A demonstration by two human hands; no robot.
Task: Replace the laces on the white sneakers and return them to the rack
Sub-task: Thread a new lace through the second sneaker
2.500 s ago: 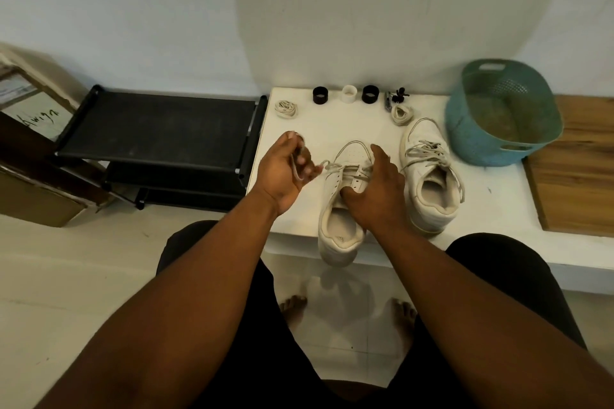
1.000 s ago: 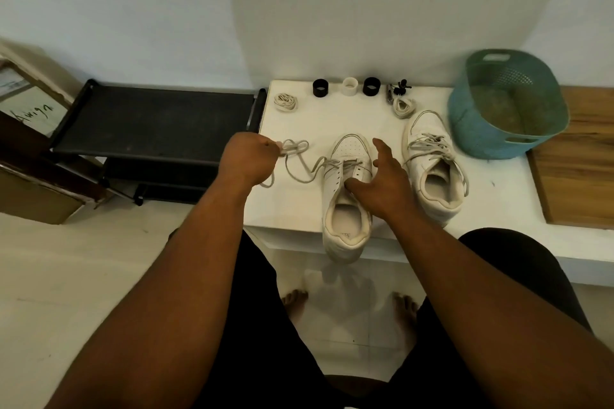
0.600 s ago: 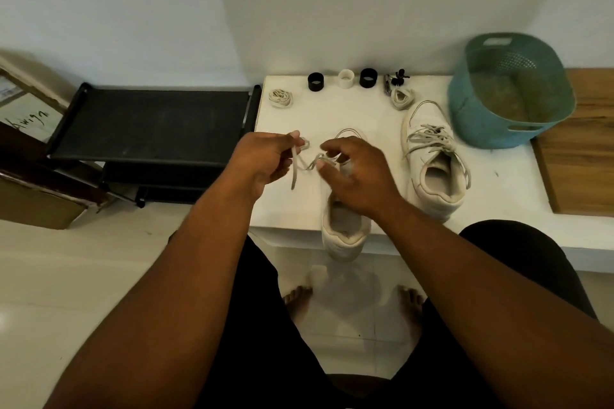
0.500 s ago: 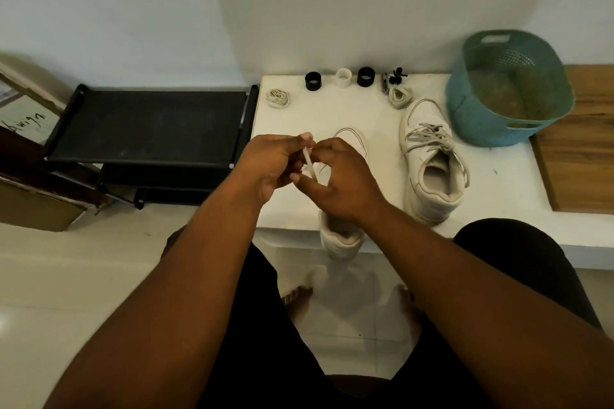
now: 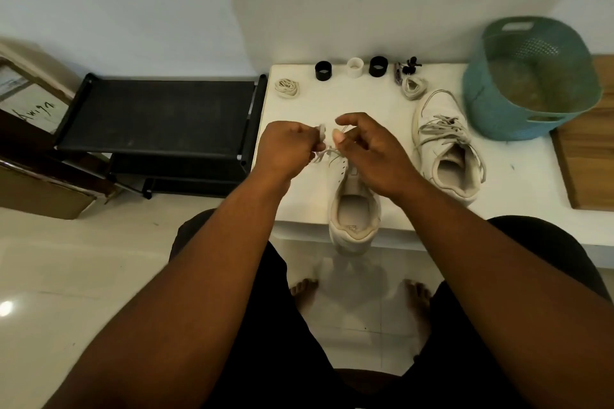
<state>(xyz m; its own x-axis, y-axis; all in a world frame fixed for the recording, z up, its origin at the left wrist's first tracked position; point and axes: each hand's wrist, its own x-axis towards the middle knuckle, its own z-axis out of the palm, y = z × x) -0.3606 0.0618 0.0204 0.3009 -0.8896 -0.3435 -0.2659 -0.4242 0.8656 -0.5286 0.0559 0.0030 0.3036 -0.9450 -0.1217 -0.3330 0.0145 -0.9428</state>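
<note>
The person sits at the white worktop (image 5: 518, 183) with both hands raised over the near sneaker (image 5: 353, 206), which lies with its heel hanging just past the front edge. The left hand (image 5: 285, 151) has its fingers curled in a narrow grip on the old lace (image 5: 327, 153), pinching a short bunch of it near the toe end. The right hand (image 5: 368, 149) holds thumb and forefinger curled close together just beside that bunch; a thin strand seems to run between them, though I cannot tell for sure that they pinch it.

The lace looks soft, flat and very light, so it should bend anywhere and slip through the eyelets with little pull. I would take it close to the eyelet, where a short length gives control; a long loose end would flop and tangle. The stiff tip is the best place to hold when feeding a new lace in.

The sneaker itself looks light but firm in the sole and soft in the upper, so it may slide on the smooth worktop when the lace is tugged; a hand on the tongue or collar would steady it.

The second sneaker (image 5: 448, 149) stands to the right, laces loose but threaded, beside the teal basket (image 5: 488, 116). 2 coiled laces (image 5: 287, 88) wait further back, and the black rack (image 5: 156, 116) stands to the left.
</note>
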